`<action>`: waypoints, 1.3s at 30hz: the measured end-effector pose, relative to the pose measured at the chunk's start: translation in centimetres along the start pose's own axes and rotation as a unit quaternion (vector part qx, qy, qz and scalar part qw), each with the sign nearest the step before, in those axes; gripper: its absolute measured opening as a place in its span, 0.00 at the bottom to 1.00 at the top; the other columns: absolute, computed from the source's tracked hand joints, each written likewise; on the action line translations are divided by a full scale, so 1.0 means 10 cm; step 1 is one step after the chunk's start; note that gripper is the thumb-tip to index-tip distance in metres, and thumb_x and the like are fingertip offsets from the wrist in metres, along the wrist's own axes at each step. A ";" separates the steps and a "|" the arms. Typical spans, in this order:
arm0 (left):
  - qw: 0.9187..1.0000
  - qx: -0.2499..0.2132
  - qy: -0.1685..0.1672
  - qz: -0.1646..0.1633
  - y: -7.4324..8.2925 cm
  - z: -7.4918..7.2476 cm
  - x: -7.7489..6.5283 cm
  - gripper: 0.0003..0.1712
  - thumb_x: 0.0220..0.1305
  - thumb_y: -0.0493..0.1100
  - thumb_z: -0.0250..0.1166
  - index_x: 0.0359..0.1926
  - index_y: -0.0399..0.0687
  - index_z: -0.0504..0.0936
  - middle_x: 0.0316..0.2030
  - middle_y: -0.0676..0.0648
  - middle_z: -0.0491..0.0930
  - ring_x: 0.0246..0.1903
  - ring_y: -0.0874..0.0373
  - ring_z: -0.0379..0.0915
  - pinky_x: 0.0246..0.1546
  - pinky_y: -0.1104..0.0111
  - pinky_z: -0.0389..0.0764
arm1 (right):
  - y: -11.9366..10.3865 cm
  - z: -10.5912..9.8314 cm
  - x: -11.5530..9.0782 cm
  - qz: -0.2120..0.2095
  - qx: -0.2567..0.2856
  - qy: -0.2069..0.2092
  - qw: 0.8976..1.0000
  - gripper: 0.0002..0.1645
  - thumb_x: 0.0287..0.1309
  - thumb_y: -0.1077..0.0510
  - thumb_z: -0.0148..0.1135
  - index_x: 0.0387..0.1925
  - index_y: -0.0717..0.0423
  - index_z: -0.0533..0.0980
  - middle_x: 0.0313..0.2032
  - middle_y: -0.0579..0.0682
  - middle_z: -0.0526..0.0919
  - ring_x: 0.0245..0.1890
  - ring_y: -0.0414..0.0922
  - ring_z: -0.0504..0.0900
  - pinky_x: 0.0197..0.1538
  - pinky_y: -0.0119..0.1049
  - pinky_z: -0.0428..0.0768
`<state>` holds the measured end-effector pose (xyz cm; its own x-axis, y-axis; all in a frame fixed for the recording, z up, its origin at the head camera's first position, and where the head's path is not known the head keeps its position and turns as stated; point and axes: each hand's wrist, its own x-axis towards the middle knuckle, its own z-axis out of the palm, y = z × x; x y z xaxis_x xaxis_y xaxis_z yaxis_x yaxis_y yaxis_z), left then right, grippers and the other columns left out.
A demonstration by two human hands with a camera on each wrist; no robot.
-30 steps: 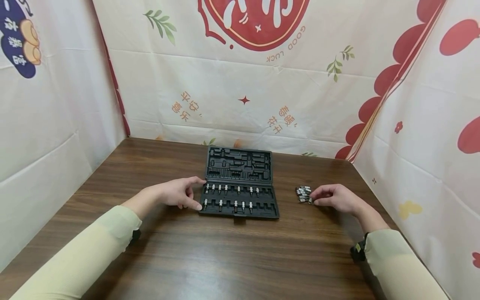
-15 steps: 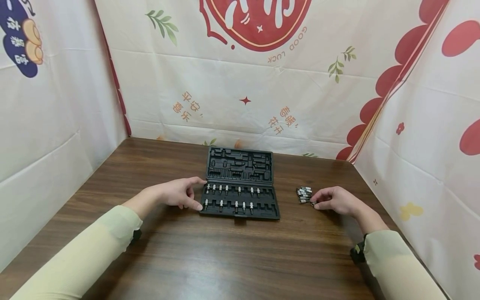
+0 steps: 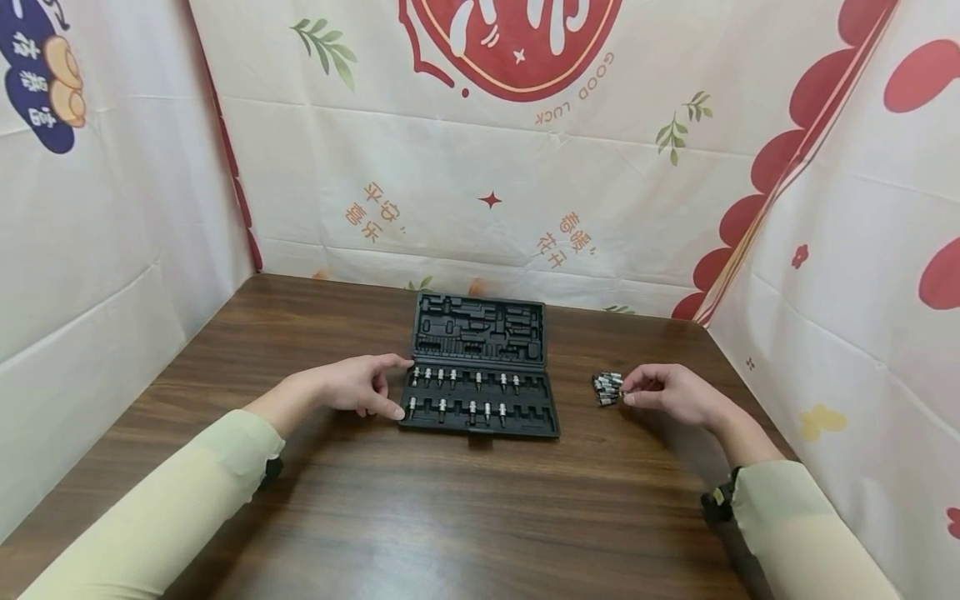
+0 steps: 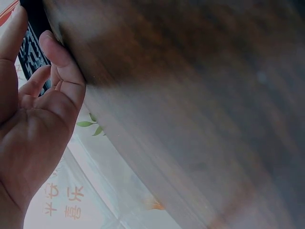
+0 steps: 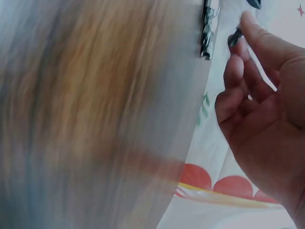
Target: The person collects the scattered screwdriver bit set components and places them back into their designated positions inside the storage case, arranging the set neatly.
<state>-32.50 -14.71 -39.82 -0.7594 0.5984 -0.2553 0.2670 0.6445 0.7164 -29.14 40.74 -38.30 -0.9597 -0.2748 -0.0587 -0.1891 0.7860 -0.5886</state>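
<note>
Shifted right hand; bit partly hidden

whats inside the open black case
The black case holds bit sockets in two rows of its base: seven in the rear row, five in the front, with bare slots toward the right end. The lid shows only molded shapes. Whatever lies beneath the bit sockets is covered.

One table carries one case holding twelve bit sockets, seven in the upper row and five in the lower. Two hands show, with one pinched bit socket. One cluster of further bit sockets is too crowded to count.
</note>
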 end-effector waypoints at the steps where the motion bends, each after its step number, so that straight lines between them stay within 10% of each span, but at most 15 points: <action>1: 1.000 0.002 -0.001 0.002 0.00 0.00 0.00 0.53 0.69 0.51 0.80 0.86 0.49 0.61 0.33 0.46 0.81 0.30 0.56 0.77 0.36 0.63 0.83 | -0.03 0.01 0.01 0.000 0.008 0.003 1.000 0.12 0.71 0.52 0.76 0.48 0.53 0.87 0.42 0.51 0.87 0.40 0.41 0.79 0.42 0.32 0.79; 16: 1.000 -0.005 -0.003 -0.002 0.01 0.01 0.00 0.53 0.68 0.53 0.80 0.86 0.49 0.62 0.34 0.46 0.81 0.30 0.56 0.77 0.36 0.63 0.83 | -0.31 0.23 0.20 -0.033 0.137 -0.024 0.990 0.21 0.76 0.59 0.70 0.62 0.67 0.80 0.46 0.65 0.85 0.46 0.51 0.94 0.50 0.46 0.92; 39: 1.000 0.018 0.002 -0.002 0.01 0.02 0.01 0.57 0.67 0.54 0.81 0.87 0.49 0.60 0.30 0.48 0.80 0.28 0.58 0.76 0.33 0.65 0.82 | -0.66 0.40 0.41 -0.051 0.165 -0.015 0.985 0.20 0.76 0.63 0.67 0.64 0.65 0.78 0.50 0.63 0.85 0.49 0.49 0.92 0.57 0.51 0.90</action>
<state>-32.45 -14.51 -39.86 -0.7623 0.5947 -0.2554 0.2858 0.6633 0.6916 -31.03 32.21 -37.96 -0.9318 -0.3630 -0.0076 -0.2009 0.5329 -0.8220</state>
